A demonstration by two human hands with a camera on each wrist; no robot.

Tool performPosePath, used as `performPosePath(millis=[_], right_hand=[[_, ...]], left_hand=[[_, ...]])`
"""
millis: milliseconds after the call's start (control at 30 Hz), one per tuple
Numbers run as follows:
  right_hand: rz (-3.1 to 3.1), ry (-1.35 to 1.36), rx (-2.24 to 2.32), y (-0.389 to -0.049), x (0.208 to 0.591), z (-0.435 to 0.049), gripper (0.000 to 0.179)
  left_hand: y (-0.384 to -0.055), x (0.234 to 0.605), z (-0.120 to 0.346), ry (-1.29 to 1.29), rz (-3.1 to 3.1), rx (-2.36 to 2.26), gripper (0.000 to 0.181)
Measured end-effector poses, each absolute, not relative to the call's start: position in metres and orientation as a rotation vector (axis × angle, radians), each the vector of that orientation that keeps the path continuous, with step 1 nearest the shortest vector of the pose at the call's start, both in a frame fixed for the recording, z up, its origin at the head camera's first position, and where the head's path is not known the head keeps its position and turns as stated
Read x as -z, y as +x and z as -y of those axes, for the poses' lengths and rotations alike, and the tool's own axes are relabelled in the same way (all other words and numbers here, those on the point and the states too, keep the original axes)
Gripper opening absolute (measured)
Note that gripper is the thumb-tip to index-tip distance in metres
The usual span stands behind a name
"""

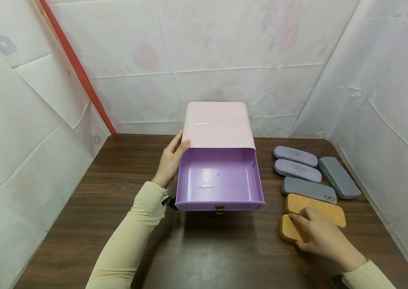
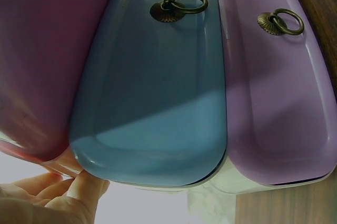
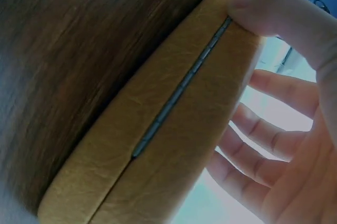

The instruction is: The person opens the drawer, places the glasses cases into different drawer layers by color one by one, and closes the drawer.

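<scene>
A small drawer cabinet with a pink top stands mid-table, its purple top drawer pulled out and nothing inside. My left hand rests against the cabinet's left side, thumb at the top's front edge and fingers fairly straight. In the left wrist view, a blue drawer and a lower purple drawer with brass ring pulls are closed. At the right, my right hand pinches the nearest mustard-yellow glasses case. Its thumb presses by the hinge seam, with fingertips along the other side.
Beyond the held case lie another yellow case, a grey case with a glasses mark, two lavender cases and a slanted dark grey case. White floral sheeting walls the wooden table at the back and sides.
</scene>
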State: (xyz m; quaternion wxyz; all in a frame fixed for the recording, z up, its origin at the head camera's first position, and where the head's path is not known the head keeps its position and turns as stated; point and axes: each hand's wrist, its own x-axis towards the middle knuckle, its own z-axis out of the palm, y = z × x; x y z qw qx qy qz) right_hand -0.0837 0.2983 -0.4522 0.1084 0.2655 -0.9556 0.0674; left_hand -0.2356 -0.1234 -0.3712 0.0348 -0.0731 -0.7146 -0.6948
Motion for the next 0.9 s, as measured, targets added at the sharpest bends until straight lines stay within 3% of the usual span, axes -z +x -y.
performPosePath(millis=[400, 900], right_hand=[[2.771, 0.804, -0.293, -0.087, 0.449, -0.303, 0.072], [2.692, 0.816, -0.325, -0.106, 0.386, -0.297, 0.072]], left_hand=[[-0.236, 0.372, 0.123, -0.227, 2.2, 2.128, 0.063], [-0.235, 0.371, 0.123, -0.236, 2.183, 2.128, 0.06]])
